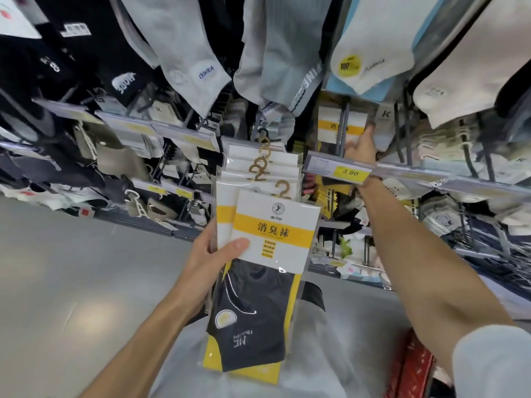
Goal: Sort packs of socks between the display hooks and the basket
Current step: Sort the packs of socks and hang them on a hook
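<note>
My left hand (pixel 214 258) grips a fanned stack of sock packs (pixel 270 234), thumb across the front one. The packs have white-and-yellow cards, gold hook hangers (pixel 263 159) at the top and black-and-yellow socks (pixel 250 326) below. My right hand (pixel 360 147) reaches up behind the price rail to a matching white-and-yellow pack (pixel 339 127) hanging on a display hook. Whether its fingers hold that pack is hidden by the rail and the packs. A red basket (pixel 413 366) shows at the bottom right, under my right forearm.
Rows of hooks carry grey, black and white socks (pixel 273 61) overhead and to both sides. A price rail with a yellow 3.80 label (pixel 350 172) crosses in front of my right wrist. Grey floor (pixel 71 268) lies to the left.
</note>
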